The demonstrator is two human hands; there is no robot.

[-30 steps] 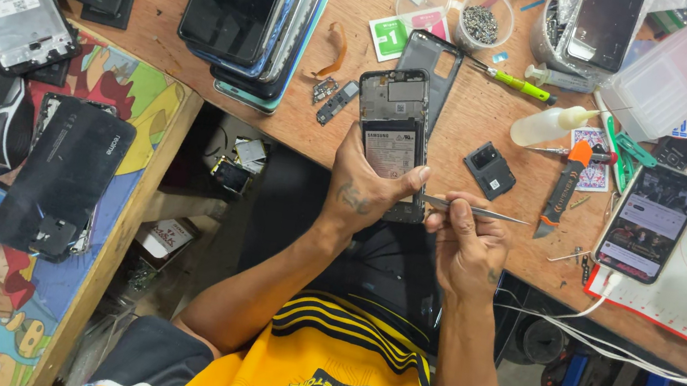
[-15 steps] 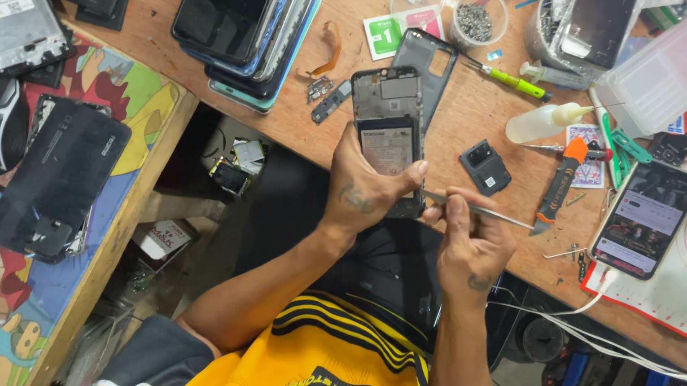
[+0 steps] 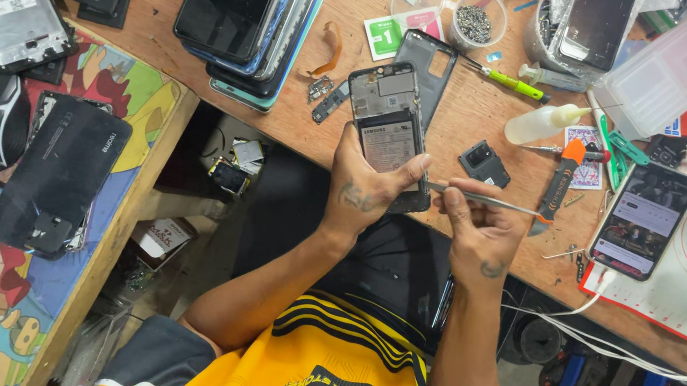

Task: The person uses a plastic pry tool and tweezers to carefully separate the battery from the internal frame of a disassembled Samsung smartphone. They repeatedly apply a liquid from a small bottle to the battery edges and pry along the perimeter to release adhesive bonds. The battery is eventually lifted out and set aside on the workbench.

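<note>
Your left hand (image 3: pixel 367 189) grips the opened phone (image 3: pixel 391 132) at the near edge of the desk (image 3: pixel 481 123), thumb and fingers clamped on its lower end. Your right hand (image 3: pixel 479 227) pinches a thin metal tool (image 3: pixel 488 200), tip aimed at the phone's lower edge. Judged from this: the back cover (image 3: pixel 428 68) is already off and lies just behind the phone, exposing the battery. Internal work appears under way; removal of further parts and reassembly remain. A screw cup (image 3: pixel 476 22) stands towards the far edge.

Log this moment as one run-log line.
left hand: holds opened phone | right hand: holds metal tweezers | surface: wooden workbench
</note>
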